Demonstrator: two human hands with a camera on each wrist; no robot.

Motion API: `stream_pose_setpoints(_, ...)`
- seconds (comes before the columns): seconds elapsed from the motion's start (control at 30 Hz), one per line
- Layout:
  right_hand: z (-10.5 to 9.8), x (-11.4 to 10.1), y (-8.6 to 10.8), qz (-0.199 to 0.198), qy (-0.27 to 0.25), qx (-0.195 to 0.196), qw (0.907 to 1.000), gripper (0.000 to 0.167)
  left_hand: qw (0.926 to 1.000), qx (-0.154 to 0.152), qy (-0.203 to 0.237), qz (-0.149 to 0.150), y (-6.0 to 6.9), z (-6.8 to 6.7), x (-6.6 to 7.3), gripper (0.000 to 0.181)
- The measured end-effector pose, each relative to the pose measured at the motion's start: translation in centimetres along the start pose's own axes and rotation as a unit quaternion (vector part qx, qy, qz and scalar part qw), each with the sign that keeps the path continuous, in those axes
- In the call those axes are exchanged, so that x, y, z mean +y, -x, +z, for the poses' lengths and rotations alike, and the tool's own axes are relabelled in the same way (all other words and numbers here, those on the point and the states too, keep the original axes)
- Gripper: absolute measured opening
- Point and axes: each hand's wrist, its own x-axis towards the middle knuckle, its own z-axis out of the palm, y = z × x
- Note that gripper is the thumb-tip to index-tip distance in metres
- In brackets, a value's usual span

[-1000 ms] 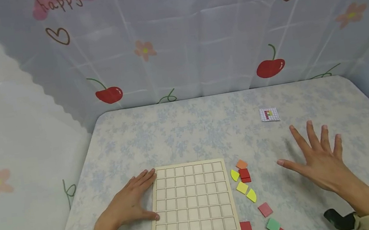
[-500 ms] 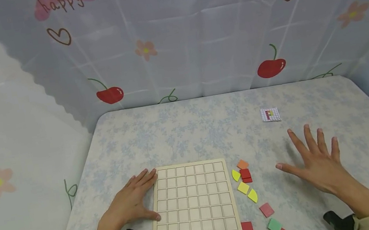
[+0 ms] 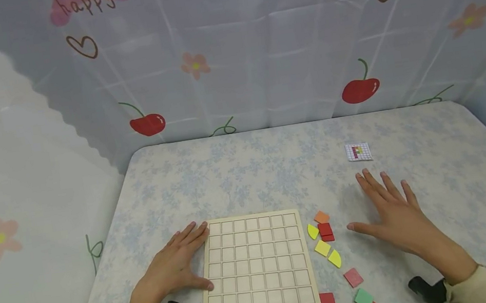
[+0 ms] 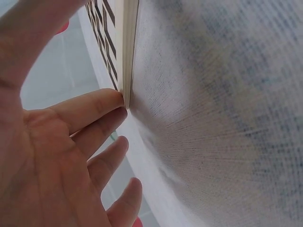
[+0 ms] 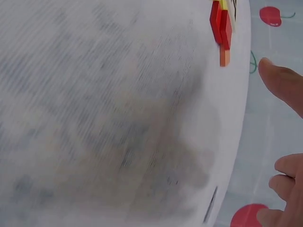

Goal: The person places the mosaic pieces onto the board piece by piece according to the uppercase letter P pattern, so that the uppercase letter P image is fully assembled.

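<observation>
A pale wooden grid board [image 3: 256, 268] lies flat on the table, its squares bare. My left hand [image 3: 171, 265] rests along its left edge, fingers fairly straight. In the left wrist view, fingertips [image 4: 111, 101] touch the corner of the board [image 4: 124, 52]. Spread and holding nothing, my right hand [image 3: 397, 220] hovers to the right of the loose tiles. Nearest to it are an orange tile [image 3: 321, 217], overlapping red tiles [image 3: 326, 231], a yellow square [image 3: 322, 248] and yellow quarter-rounds [image 3: 335, 258]. In the right wrist view the red tiles [image 5: 221, 26] show beyond the thumb.
A small pattern card [image 3: 358, 152] lies beyond the right hand. Lower down are a pink tile [image 3: 353, 277], a green tile [image 3: 364, 298] partly over a red one, and a red tile [image 3: 327, 301] against the board. A printed curtain [image 3: 256, 46] hangs behind the table.
My right hand has moved left, closer to the tiles, and its fingers are less spread. The left hand stays at the board's edge. The view has shifted slightly.
</observation>
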Motion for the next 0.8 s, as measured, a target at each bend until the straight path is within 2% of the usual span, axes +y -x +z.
stream_pose_setpoints(0.17, 0.3, -1.7, -0.9, -0.027, -0.008, -0.022, 0.9994, 0.112, 1.0, -0.001, -0.002, -0.006, 0.0, -0.1, 0.1, 0.119)
stream_pose_setpoints(0.23, 0.4, -2.3, -1.1, -0.052, -0.02, -0.028, 0.9981, 0.105, 0.9999, -0.002, 0.0, -0.01, 0.1, -0.1, 0.1, 0.119)
stream_pose_setpoints(0.33, 0.6, -3.2, -1.4, -0.103, -0.046, -0.04, 0.9928, 0.083, 0.9998, -0.006, 0.001, -0.019, 0.1, -0.3, 0.2, 0.119)
stream_pose_setpoints(0.43, 1.1, -3.9, -1.6, -0.164, -0.068, -0.057, 0.9824, 0.054, 0.9996, -0.007, 0.001, -0.026, 0.2, -0.3, 0.3, 0.119)
stream_pose_setpoints(0.53, 1.7, -4.5, -2.0, -0.217, -0.071, -0.069, 0.9711, 0.037, 0.9994, -0.008, 0.008, -0.033, 0.1, -0.2, 0.4, 0.12)
stream_pose_setpoints(0.67, 2.4, -5.0, -2.3, -0.263, -0.068, -0.064, 0.9603, 0.031, 0.9988, -0.009, 0.021, -0.043, 0.0, 0.0, 0.5, 0.12)
stream_pose_setpoints(0.8, 2.8, -5.3, -2.4, -0.276, -0.064, -0.065, 0.9568, 0.03, 0.9987, -0.011, 0.025, -0.042, -0.1, 0.0, 0.6, 0.12)
